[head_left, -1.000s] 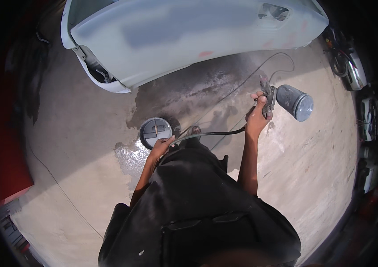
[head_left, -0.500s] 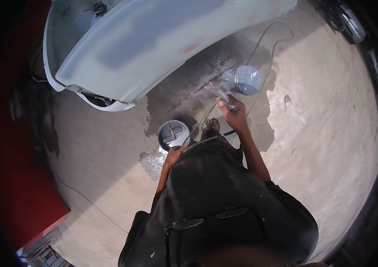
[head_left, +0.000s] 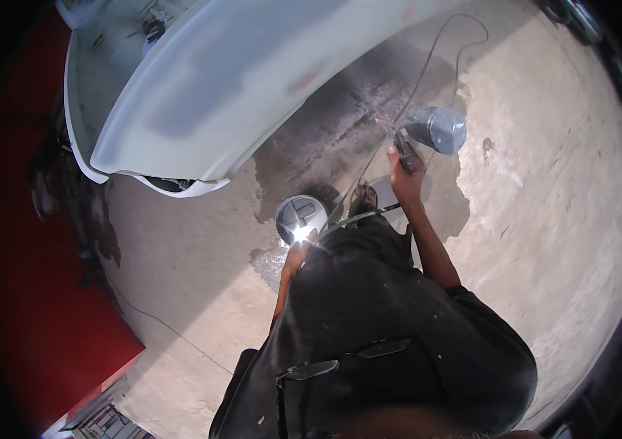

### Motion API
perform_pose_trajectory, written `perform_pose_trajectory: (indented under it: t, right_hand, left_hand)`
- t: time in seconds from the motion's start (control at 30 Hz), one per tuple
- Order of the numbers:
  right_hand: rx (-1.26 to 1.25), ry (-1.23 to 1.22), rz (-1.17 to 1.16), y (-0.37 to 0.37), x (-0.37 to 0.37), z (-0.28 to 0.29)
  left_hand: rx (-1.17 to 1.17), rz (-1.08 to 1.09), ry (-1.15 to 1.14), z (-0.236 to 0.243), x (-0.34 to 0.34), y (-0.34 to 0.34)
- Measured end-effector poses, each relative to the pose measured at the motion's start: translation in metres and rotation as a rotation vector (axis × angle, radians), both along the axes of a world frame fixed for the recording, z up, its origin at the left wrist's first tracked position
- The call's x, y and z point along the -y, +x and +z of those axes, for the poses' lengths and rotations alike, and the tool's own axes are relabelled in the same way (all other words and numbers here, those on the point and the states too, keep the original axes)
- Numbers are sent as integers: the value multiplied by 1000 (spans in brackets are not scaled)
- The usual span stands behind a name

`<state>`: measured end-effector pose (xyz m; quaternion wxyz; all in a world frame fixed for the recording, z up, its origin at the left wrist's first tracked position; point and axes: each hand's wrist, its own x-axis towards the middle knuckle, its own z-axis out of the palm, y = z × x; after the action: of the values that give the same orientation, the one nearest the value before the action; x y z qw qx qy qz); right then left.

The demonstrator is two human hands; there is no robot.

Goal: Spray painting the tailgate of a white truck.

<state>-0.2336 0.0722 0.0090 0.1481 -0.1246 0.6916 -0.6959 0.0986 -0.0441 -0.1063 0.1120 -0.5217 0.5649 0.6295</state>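
My right hand (head_left: 407, 174) is closed around a dark, elongated handheld tool (head_left: 402, 148), its tip pointing away from me; its exact kind is unclear. Just beyond stands a grey bucket or can (head_left: 443, 130). Lower down, my left hand (head_left: 297, 257) is closed at the near rim of a round bucket (head_left: 282, 223). A thin greenish hose (head_left: 355, 218) runs up to that hand, which appears to grip it. Water and a dark grey piece with a handle (head_left: 298, 212) show inside the bucket, partly washed out by bright glare.
A pale car body panel (head_left: 252, 95) with grey patches fills the upper left. Wet floor (head_left: 289, 164) lies below it. A looping cable or hose (head_left: 435, 51) lies beyond the grey bucket. Far left is a large red object (head_left: 55, 329), with a thin cable (head_left: 172, 328) beside it.
The view has shifted, so the buckets and hands appear farther right. My right hand has turned the tool more upright. A bright glare has appeared in the bucket beside my left hand.
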Motion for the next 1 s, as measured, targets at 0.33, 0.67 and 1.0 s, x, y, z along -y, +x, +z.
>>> perform_pose_trajectory:
  t: [0.33, 0.67, 1.0]
  right_hand:
    - [-308, 231, 362, 2, 2, 9]
    - [-123, 204, 63, -40, -1, -16]
    - [-315, 283, 418, -39, -3, -9]
  left_hand:
    - [-88, -21, -45, -6, -8, -24]
    - [-145, 27, -59, -36, -4, -28]
    - [3, -52, -48, -20, -6, -70]
